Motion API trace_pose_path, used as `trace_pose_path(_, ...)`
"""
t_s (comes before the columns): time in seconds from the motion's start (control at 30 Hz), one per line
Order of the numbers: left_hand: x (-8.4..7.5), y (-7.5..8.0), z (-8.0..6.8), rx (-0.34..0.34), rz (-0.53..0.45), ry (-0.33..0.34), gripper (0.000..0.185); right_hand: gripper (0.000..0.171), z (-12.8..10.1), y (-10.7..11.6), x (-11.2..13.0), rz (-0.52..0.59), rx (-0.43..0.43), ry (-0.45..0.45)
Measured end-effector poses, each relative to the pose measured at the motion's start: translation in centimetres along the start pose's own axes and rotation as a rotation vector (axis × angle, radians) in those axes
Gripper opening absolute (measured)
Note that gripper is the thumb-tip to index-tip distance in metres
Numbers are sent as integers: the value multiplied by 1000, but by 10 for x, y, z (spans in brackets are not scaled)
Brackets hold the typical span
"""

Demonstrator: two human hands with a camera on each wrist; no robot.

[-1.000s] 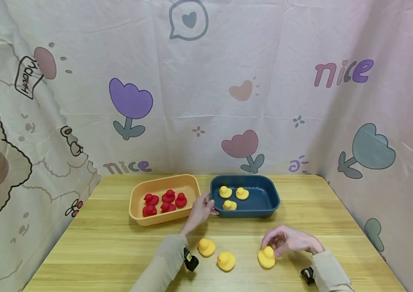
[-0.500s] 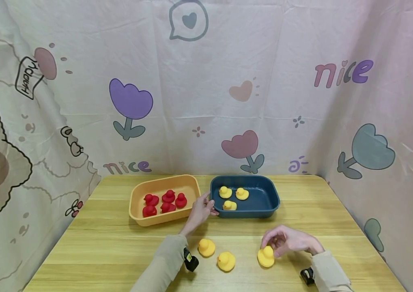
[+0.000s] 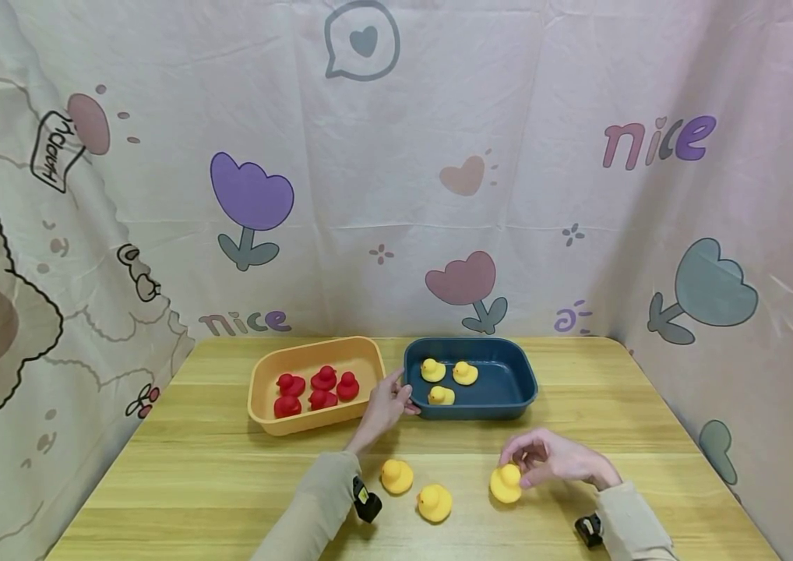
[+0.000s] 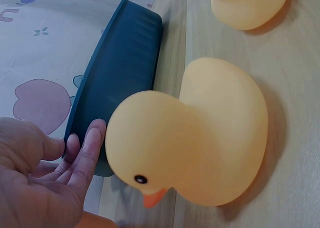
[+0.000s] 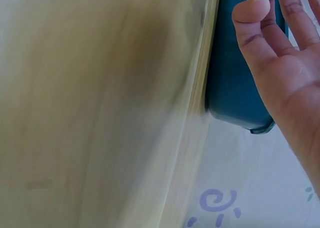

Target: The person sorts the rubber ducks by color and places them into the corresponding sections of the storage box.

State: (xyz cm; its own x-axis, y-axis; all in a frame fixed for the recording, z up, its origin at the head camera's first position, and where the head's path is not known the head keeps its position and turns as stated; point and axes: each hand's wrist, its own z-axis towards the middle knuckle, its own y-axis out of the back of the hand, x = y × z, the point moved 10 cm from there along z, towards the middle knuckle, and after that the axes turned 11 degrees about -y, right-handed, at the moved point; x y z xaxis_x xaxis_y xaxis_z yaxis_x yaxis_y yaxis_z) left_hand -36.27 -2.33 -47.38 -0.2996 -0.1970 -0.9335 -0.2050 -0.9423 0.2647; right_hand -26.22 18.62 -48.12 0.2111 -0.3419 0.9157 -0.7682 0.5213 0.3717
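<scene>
Right hand (image 3: 556,460) fingers pinching a yellow duck (image 3: 505,484), left hand (image 3: 385,403) fingers straight — touching the blue tray (image 3: 526,383) corner

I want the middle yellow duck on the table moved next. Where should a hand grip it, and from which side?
Pinch the duck across its rounded body from above, fingers on its two flanks. It sits upright on the table, apart from its neighbours, so its top and sides look free.

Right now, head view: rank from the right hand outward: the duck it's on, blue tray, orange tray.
1. Yellow duck, pinched by the right hand, front right of the table.
2. Blue tray, behind it, centre-right; the left hand touches its left end.
3. Orange tray, far left.
</scene>
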Motion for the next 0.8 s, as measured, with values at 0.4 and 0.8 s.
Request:
trace_pose_path(0.4, 0, 1, -1, -1, 26, 14, 49, 27, 3, 13, 10, -11, -108, 70)
trace_pose_path(0.8, 0, 1, 0, -7, 34, 10, 48, 28, 5, 27, 17, -7, -268, 115)
